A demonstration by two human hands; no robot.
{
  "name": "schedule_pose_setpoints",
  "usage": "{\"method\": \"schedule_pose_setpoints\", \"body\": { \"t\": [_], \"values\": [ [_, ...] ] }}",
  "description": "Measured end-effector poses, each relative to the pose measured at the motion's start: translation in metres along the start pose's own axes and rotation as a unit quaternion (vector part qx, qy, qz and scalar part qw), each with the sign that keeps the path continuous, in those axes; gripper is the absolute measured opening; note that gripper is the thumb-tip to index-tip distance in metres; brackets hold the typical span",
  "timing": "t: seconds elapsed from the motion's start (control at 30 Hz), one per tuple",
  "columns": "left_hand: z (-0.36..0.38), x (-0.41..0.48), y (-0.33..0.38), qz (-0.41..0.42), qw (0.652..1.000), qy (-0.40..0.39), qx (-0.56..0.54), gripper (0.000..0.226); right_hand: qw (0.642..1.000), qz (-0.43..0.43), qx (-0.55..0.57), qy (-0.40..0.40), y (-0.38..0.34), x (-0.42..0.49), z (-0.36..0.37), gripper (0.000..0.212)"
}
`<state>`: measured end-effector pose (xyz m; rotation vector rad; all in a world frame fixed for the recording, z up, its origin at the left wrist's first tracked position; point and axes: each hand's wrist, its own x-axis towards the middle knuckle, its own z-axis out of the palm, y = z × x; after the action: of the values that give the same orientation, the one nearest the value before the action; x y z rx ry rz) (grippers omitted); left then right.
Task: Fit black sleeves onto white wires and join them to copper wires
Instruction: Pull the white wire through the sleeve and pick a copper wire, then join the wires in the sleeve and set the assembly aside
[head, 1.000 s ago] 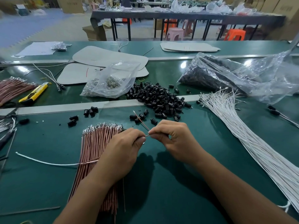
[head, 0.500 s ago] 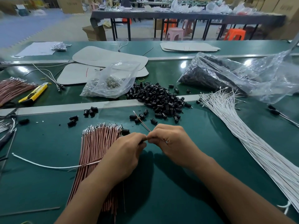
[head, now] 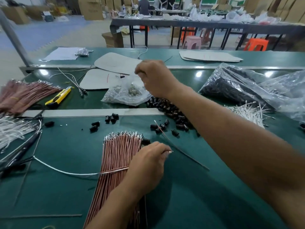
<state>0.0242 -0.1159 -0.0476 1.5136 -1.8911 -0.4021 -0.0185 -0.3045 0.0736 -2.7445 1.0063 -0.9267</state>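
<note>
Between the curled thumb and forefinger of the left hand (head: 148,164) a small metal terminal (head: 170,151) is pinched, its tip left poking out to the right; from the hand's other side a single copper wire (head: 115,170) and a white wire (head: 66,171) are seen trailing leftward across the bundle of copper wires (head: 122,151), over which the hand lies. The right hand (head: 156,78) is held up well apart from the left, above a small clear bag of metal parts (head: 125,95) — its fingers (head: 140,71) are curled inward, but whether anything is held in them cannot be told. Under the right forearm a heap of black sleeves (head: 171,109) is spread on the green table (head: 189,195), with a few loose sleeves (head: 112,117) scattered nearer the bundle and a thin dark wire (head: 181,152) laid slantwise just beside the left hand. A fan of white wires (head: 250,111) is laid to the right, by a large plastic bag of dark parts (head: 231,86) — a yellow utility knife (head: 58,97) and a second copper bundle (head: 24,95) are found far left
</note>
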Motion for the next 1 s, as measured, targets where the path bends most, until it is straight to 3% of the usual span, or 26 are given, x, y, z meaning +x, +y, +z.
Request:
{"method": "schedule_pose_setpoints", "body": {
  "t": [0.07,0.17,0.33,0.43,0.5,0.67,0.83,1.0],
  "values": [
    [0.000,0.000,0.000,-0.011,1.000,-0.002,-0.017,0.018,0.992,0.030,-0.082,-0.096,0.008,0.036,0.024,0.031],
    [0.000,-0.002,-0.001,-0.015,0.999,-0.010,-0.043,0.015,0.949,0.083,-0.185,-0.243,0.017,0.054,0.056,0.021],
    [-0.004,0.001,-0.003,-0.021,0.996,0.012,-0.083,0.014,0.931,0.123,-0.216,-0.268,0.018,0.065,0.082,0.021],
    [-0.007,0.002,-0.007,-0.025,0.994,0.040,-0.097,0.012,0.903,0.179,-0.194,-0.338,0.017,0.068,0.080,0.013],
    [-0.005,0.002,-0.010,-0.032,0.992,0.048,-0.108,0.011,0.905,0.154,-0.219,-0.330,0.019,0.067,0.080,0.015],
    [-0.001,0.000,-0.014,-0.046,0.989,0.046,-0.134,0.012,0.951,0.066,-0.216,-0.213,0.031,0.062,0.087,0.027],
    [0.001,0.000,-0.015,-0.051,0.986,0.050,-0.154,0.011,0.944,0.179,-0.204,-0.190,0.041,0.053,0.094,0.050],
    [0.004,0.000,-0.015,-0.046,0.988,0.038,-0.143,0.012,0.958,0.122,-0.132,-0.224,0.038,0.055,0.098,0.028]
  ]
}}
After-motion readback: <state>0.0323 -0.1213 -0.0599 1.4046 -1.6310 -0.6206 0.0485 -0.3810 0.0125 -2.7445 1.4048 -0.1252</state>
